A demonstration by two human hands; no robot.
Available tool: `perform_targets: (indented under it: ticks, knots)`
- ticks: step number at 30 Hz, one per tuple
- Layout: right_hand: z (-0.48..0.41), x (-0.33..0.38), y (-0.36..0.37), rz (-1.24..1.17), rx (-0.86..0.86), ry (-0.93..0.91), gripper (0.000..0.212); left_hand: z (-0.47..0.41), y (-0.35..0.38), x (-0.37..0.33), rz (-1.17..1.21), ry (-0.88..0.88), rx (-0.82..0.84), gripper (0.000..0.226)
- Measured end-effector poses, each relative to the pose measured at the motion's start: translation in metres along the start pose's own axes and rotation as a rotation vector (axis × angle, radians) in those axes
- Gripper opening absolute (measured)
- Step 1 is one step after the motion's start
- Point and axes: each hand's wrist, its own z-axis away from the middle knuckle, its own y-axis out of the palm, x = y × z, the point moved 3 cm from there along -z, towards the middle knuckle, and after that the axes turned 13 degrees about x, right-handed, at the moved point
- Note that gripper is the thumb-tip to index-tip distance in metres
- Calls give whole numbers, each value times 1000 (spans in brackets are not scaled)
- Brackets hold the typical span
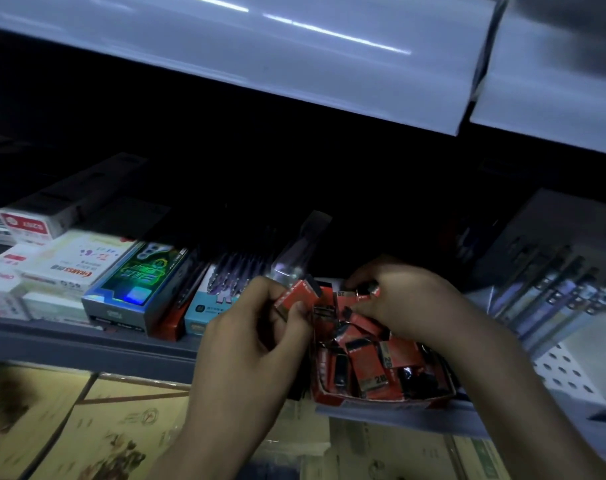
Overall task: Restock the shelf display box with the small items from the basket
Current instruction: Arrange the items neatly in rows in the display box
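fingers (298, 311) of left hand (256, 341) pinch a red packet (296, 293), long axis rising rightward; right hand (401, 299) pinches a second packet (368, 289)

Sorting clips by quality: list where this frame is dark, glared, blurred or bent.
Head view: dim, the recess above the goods almost black; lamp streaks glare on the upper shelf front; the top right corner is smeared; shelf edges bow from the wide lens; left hand and right hand, each pinching a red pack, and the display box are readable.
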Motion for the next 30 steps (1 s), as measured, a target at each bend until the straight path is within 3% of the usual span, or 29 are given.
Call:
perform_targets:
  ticks: [4,9,13,19,23,30]
  knots:
    - [-2,1,-2,-21,12,34,20,0,1,2,-102,44,47,24]
    - [8,-8,-13,-167,-71,86,29,2,-1,4,-140,63,29,28]
    - [14,-10,-11,-286,-188,16,26,1,0,2,28,51,22,37]
    - [19,-16,-10,-535,-286,-98,24,4,6,-9,268,50,78,33]
    - [21,-18,-14,-585,-313,-78,27,1,5,-7,331,55,57,25]
    - [32,-21,-14,-680,-276,-119,22,1,7,-14,357,40,-48,49]
